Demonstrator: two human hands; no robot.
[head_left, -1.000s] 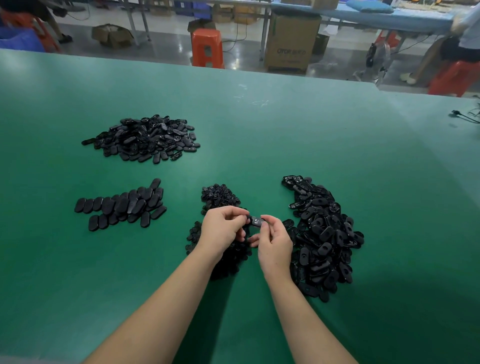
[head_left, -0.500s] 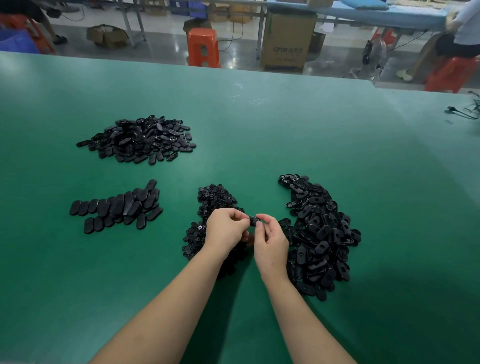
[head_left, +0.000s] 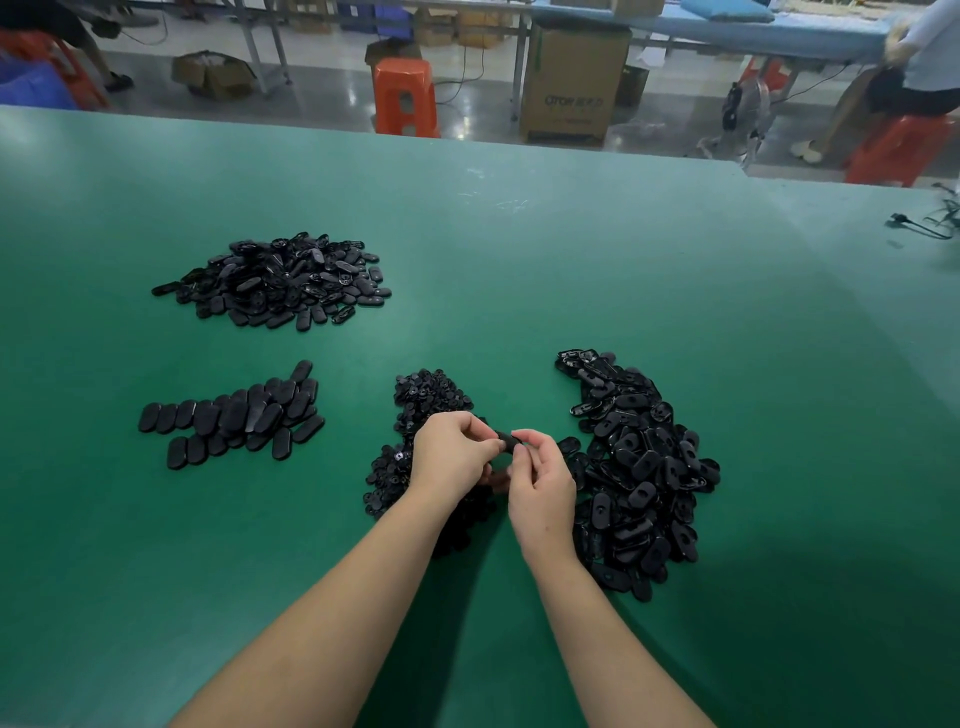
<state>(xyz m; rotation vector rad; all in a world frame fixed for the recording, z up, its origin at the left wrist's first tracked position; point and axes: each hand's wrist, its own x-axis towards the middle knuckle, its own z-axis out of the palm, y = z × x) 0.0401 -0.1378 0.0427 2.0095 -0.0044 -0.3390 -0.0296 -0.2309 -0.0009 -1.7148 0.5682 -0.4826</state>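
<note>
Holds small black oval plastic piece (head_left: 508, 440) pinched between left grip (head_left: 451, 454) and right grip (head_left: 540, 486), fingers of both curled tight on it, just above green surface (head_left: 519, 291), between heap of small black round parts (head_left: 426, 389) and heap of black oval plastic shells (head_left: 644, 467).

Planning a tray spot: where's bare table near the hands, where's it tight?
Bare table: far middle, bordered by far pile, small-part pile and right pile; the strip right of it; near left, below the row. Tight: left hand and right hand pinch a part between the two near piles.
</note>
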